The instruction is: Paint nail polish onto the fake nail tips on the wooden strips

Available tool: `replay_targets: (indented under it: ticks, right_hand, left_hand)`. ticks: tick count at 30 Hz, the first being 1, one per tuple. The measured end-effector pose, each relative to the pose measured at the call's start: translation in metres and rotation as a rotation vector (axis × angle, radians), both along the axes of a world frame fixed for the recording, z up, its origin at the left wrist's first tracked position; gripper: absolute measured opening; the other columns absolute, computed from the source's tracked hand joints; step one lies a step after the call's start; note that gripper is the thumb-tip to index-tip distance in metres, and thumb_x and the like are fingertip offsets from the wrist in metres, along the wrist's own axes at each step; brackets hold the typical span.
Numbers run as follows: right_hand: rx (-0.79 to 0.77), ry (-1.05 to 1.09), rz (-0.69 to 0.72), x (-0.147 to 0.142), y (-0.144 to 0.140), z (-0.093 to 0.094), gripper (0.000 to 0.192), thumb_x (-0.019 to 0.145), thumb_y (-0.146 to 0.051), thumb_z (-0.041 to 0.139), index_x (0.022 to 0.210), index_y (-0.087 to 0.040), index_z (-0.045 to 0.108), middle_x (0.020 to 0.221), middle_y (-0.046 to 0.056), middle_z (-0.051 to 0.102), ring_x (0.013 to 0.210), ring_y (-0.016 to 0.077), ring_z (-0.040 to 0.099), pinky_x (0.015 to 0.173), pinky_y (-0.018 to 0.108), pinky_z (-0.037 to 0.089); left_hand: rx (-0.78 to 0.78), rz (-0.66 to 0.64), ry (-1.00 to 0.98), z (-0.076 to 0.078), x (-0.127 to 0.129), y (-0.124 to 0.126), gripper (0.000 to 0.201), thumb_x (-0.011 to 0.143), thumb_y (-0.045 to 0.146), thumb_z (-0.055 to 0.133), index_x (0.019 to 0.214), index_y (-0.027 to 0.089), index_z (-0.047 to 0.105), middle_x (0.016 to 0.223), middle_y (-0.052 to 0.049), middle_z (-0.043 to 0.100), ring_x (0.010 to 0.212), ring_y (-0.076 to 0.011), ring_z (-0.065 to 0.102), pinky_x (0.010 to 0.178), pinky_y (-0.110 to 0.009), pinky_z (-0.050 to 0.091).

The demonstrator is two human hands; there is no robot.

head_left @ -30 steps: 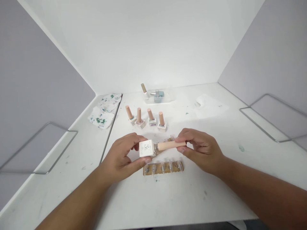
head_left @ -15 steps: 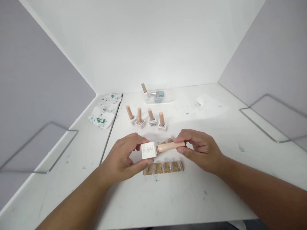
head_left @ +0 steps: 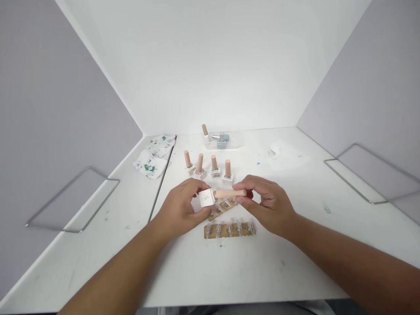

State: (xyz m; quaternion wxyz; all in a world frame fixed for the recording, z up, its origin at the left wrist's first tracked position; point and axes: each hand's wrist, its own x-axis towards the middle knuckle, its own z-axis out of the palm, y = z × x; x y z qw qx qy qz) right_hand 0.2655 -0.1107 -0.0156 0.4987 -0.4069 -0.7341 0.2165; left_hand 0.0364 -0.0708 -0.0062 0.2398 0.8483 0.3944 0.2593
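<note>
Held bottle: the white polish bottle (head_left: 206,198) is in the air beyond the near strip (head_left: 224,230), above that strip's left half, tipped on its side with its peach cap (head_left: 229,193) pointing right.
Left hand: the left hand (head_left: 183,208) is clamped on the bottle's body, thumb below and fingers above, up and to the left of the near strip.
Right hand: the right hand (head_left: 271,203) pinches the outer end of the cap between thumb and fingers, up and to the right of the near strip.
Cap: it lines up with the bottle's neck; whether it is screwed tight, I cannot tell.
Nail strips: the near strip carries a row of clear nail tips; the far strip (head_left: 223,211) lies slanted just beyond it, partly covered by the bottle and left hand.
Bottle row: four peach-capped bottles (head_left: 214,164) stand beyond both strips; a clear tray (head_left: 234,143) sits farther back.
Stained tissue: the tissue (head_left: 151,164) lies far to the left beyond the near strip.
Since half a second ago: the bottle has moved away from the near strip, the right hand has shifted left relative to it, and more of the far strip shows.
</note>
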Motion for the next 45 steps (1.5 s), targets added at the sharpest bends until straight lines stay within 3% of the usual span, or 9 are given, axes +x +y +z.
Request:
replay_targets:
  ticks: [7,14,21,26,31,35,38,42,45]
  right_hand:
    - [0.237,-0.573,-0.047,-0.022,0.038,0.034,0.022,0.091,-0.028,0.052,0.099,-0.017,0.07,0.079,0.003,0.061,0.068,0.013,0.052,0.07,0.032,0.038]
    - [0.456,-1.03,-0.169,-0.045,0.056,0.044,0.02,0.088,-0.031,0.057,0.078,-0.02,0.07,0.085,0.006,0.059,0.081,0.0219,0.041,0.07,0.035,0.022]
    - [0.468,-1.144,-0.138,-0.061,0.065,0.036,0.021,0.091,-0.027,0.051,0.083,-0.018,0.069,0.087,0.009,0.059,0.086,0.0245,0.039,0.074,0.038,0.02]
    - [0.528,-0.963,-0.122,-0.055,0.063,0.044,0.03,0.093,-0.032,0.048,0.112,-0.016,0.064,0.093,0.009,0.061,0.089,0.0256,0.041,0.076,0.04,0.026]
    - [0.406,-0.515,-0.086,-0.01,0.063,0.052,0.025,0.088,-0.032,0.057,0.111,-0.024,0.063,0.082,0.004,0.057,0.088,0.0232,0.046,0.083,0.042,0.036]
    - [0.01,-0.268,-0.145,0.025,0.076,0.035,0.023,0.086,-0.03,0.056,0.108,-0.026,0.062,0.088,0.003,0.054,0.086,0.0194,0.051,0.08,0.039,0.042]
    - [-0.305,-0.292,-0.128,0.037,0.088,0.017,0.032,0.083,-0.039,0.058,0.111,-0.022,0.058,0.095,0.004,0.056,0.087,0.0191,0.052,0.078,0.037,0.043]
    - [-0.438,-0.373,-0.043,0.038,0.098,0.001,0.043,0.075,-0.045,0.064,0.109,-0.02,0.059,0.099,0.007,0.058,0.089,0.0208,0.054,0.073,0.035,0.045]
    - [-0.494,-0.429,0.033,0.033,0.099,-0.003,0.035,0.07,-0.044,0.069,0.096,-0.021,0.063,0.099,0.006,0.059,0.091,0.0219,0.055,0.074,0.034,0.045]
  left_hand:
    - [-0.004,0.112,0.049,-0.008,-0.01,0.022,0.031,0.081,0.038,0.063,0.108,0.024,0.058,0.098,-0.005,0.061,0.085,-0.0213,0.057,0.064,-0.03,0.047]
    - [-0.053,0.139,0.143,-0.013,-0.011,0.035,0.02,0.074,0.037,0.067,0.089,0.024,0.063,0.091,-0.002,0.06,0.081,-0.0216,0.057,0.063,-0.031,0.043]
    - [-0.144,0.176,0.226,-0.016,-0.012,0.039,0.019,0.072,0.038,0.062,0.082,0.022,0.063,0.082,-0.001,0.063,0.068,-0.0183,0.056,0.055,-0.029,0.038]
    - [-0.21,0.213,0.268,-0.015,-0.014,0.039,0.019,0.071,0.039,0.061,0.075,0.02,0.06,0.068,0.0,0.061,0.057,-0.0167,0.054,0.05,-0.028,0.035]
    - [-0.279,0.252,0.284,-0.014,-0.02,0.043,0.023,0.07,0.041,0.062,0.081,0.022,0.062,0.077,-0.002,0.066,0.062,-0.019,0.059,0.052,-0.028,0.037]
    - [-0.314,0.294,0.303,-0.012,-0.024,0.047,0.026,0.069,0.044,0.06,0.083,0.021,0.062,0.079,-0.004,0.067,0.065,-0.0206,0.06,0.053,-0.028,0.038]
    - [-0.331,0.31,0.313,-0.01,-0.026,0.048,0.027,0.07,0.047,0.059,0.082,0.022,0.061,0.079,-0.003,0.066,0.066,-0.0209,0.06,0.053,-0.027,0.039]
    - [-0.354,0.313,0.317,-0.01,-0.027,0.048,0.028,0.072,0.049,0.058,0.083,0.024,0.06,0.076,-0.001,0.064,0.065,-0.0203,0.058,0.053,-0.027,0.039]
    - [-0.37,0.319,0.309,-0.01,-0.027,0.048,0.028,0.072,0.048,0.059,0.084,0.023,0.06,0.075,0.0,0.062,0.064,-0.0195,0.057,0.052,-0.026,0.038]
